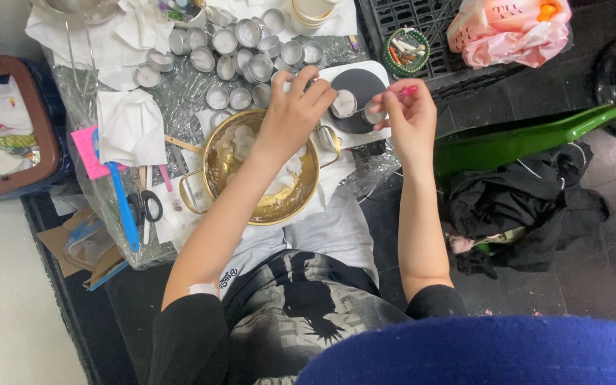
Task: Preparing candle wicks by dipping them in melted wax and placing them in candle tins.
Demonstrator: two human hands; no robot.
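The brass pot [262, 175] with pale wax lumps sits at the person's knees on the plastic-covered floor, beside a white scale with a black round plate [356, 100] carrying two small tins [344, 104]. Behind them stands a cluster of empty metal tins [247, 50]. The left hand [295, 107] reaches over the pot, fingers curled together on the nearer tin. The right hand [409, 114] pinches a thin pink stick [406, 91] between thumb and forefinger above the other tin. Steadying the tin while lowering the stick upright looks wisest.
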